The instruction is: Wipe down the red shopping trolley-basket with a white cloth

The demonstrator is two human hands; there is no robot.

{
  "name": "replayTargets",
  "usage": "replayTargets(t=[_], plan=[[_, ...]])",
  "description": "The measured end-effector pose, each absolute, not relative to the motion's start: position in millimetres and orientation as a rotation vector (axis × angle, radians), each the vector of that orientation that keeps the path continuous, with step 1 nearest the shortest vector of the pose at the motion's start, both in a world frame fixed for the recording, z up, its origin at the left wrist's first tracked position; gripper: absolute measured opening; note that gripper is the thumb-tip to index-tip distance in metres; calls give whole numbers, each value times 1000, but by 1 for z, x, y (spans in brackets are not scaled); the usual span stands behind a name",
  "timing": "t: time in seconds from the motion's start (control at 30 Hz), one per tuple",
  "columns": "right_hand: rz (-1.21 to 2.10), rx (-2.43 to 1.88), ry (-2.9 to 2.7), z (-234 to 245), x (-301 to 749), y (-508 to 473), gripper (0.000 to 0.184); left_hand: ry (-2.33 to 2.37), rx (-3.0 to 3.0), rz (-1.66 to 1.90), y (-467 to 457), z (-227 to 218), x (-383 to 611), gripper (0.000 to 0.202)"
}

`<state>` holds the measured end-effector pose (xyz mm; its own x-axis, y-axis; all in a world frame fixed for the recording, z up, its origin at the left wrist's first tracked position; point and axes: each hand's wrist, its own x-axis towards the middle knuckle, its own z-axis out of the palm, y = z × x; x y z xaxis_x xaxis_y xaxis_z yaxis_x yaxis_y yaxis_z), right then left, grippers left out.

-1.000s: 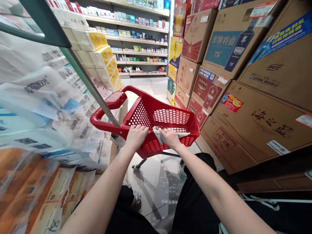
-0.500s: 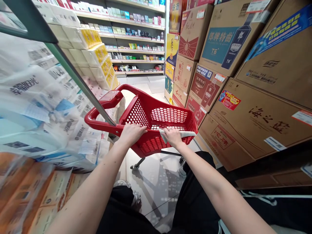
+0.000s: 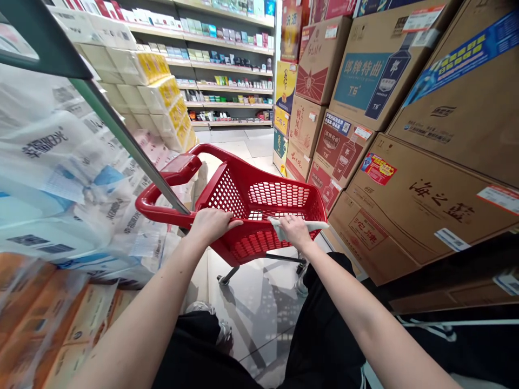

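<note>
I read 郎牌特曲 and T6 on a brown carton, with 郎 on the bottle printed toward its right edge. The maroon carton below repeats 郎牌特曲. Nearer me, 海之藍 marks a large carton; 沱牌 marks the lower carton. A red box shows 汾酒, a yellow box 二锅头; white packs on my left say 幸福阳光.

From here I hold both bare arms forward, left hand and right hand palm-down, fingers curled
</note>
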<state>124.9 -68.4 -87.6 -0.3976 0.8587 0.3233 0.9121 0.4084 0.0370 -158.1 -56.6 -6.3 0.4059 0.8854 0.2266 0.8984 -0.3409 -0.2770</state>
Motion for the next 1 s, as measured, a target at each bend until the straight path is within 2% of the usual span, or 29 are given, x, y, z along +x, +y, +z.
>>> replayTargets(t=[0.2, 0.37, 0.6, 1.0], plan=[[-335, -1671, -2305, -92, 142, -72, 32, -1494, -2291, -47, -61, -8, -156, 57], [-271, -1689, -2278, -80, 98, -68, 44, -1499, -2287, -48, -62, -6, -151, 53], [-131, -1558, -2371, -59, 48, -66, 45, -1529, -2285, -38, -69, -7, -152, 55], [-191, -1596, -2344, -85, 143, -65, 37, -1598, -2260, -1, -76, -7, -157, 58]])
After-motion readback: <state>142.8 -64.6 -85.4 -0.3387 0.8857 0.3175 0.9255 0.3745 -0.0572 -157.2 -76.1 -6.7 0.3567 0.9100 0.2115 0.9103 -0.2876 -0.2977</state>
